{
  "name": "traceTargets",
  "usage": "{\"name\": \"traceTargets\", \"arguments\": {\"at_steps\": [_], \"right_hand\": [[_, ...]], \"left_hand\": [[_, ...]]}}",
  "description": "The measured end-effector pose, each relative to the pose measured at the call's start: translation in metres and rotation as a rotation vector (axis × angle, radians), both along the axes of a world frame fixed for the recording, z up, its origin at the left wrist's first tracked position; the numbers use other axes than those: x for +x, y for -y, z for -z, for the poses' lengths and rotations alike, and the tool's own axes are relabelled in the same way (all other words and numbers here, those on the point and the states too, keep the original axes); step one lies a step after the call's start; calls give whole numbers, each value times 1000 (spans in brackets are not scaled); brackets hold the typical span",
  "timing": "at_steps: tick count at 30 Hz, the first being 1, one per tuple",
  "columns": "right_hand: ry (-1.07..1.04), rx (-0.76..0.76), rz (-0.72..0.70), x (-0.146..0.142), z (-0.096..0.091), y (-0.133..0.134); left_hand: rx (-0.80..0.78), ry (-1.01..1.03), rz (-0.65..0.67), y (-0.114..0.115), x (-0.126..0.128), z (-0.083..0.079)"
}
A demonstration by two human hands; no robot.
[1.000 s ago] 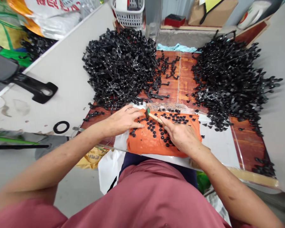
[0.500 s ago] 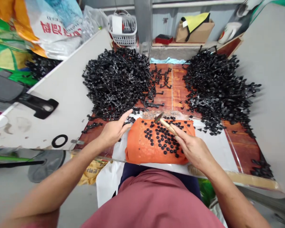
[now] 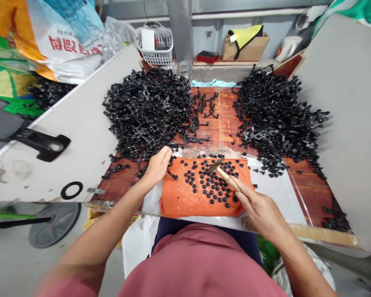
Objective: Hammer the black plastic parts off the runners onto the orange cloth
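Person seated, red garment (image 3: 204, 264) across the lap, nearest the viewer. Right hand (image 3: 261, 211) is closed round the wooden handle of a small hammer (image 3: 226, 177). The hammer angles up and left, its head just above the orange pad (image 3: 179, 202). The pad lies on the near table edge, in front of the person. Small black caps (image 3: 214, 187) are scattered over the pad's middle and far right part.

Left hand (image 3: 157, 165) is at the pad's far left corner, fingers curled tight on a black strip (image 3: 170, 174). One end of the strip trails onto the pad.

Wooden table (image 3: 224, 123) runs away from the pad. Left pile (image 3: 145, 109) of tangled black plastic parts sits just beyond the left hand. Right pile (image 3: 275, 113) is across a bare strip of the table, well apart from it.

Grey board (image 3: 89, 119) slopes on the left, with a black ring (image 3: 71, 190) on its near edge. Far back are a white basket (image 3: 156, 45) and a cardboard box (image 3: 245, 46).
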State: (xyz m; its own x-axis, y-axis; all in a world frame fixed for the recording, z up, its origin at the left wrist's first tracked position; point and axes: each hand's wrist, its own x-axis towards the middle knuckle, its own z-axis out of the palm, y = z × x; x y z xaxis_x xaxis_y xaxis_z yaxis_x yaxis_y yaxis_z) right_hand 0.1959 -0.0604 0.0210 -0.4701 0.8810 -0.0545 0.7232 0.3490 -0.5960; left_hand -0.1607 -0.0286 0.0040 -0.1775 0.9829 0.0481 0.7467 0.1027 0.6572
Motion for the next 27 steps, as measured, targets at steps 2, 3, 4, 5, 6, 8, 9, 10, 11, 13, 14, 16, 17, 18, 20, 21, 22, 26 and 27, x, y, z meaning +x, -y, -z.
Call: {"name": "traceTargets", "arguments": {"at_steps": [2,3,4,5,6,8,9,10,11,13,14,16,17,18,20,21,22,26,27], "right_hand": [[18,19,8,0,6,1],[33,18,19,0,10,1],[48,12,29,0,13,1],[63,3,36,0,16,2],[75,-5,38,1,19,2],[92,-14,36,2,21,2],[96,-13,38,2,20,2],[98,-13,40,2,20,2],[100,-15,41,2,18,2],[105,-16,43,2,16,2],[108,-15,43,2,15,2],[120,-9,46,1,15,1],[127,-4,49,1,14,1],[132,0,50,0,14,1],[133,9,44,-1,14,1],[129,14,39,-1,14,1],[127,18,34,-1,14,1],[144,35,2,-6,10,-3],[153,46,-9,-10,9,-6]], "left_hand": [[-21,-81,6,-7,1,7],[-48,-128,10,-10,1,10],[-76,-179,12,-12,2,13],[-101,-231,12,-15,3,15],[-122,-279,12,-17,5,16],[-155,-350,15,-20,8,18],[-171,-374,15,-22,9,18],[-186,-393,13,-23,10,17],[-202,-410,11,-24,11,17],[-233,-440,9,-26,13,16],[-247,-452,10,-26,13,16],[-266,-473,17,-27,14,16],[-272,-482,20,-28,13,17],[-277,-492,22,-28,13,18],[-285,-506,22,-29,12,19],[-289,-510,21,-30,12,20],[-293,-513,21,-30,11,20],[-309,-551,32,-31,12,18],[-313,-569,34,-31,13,17]]}}
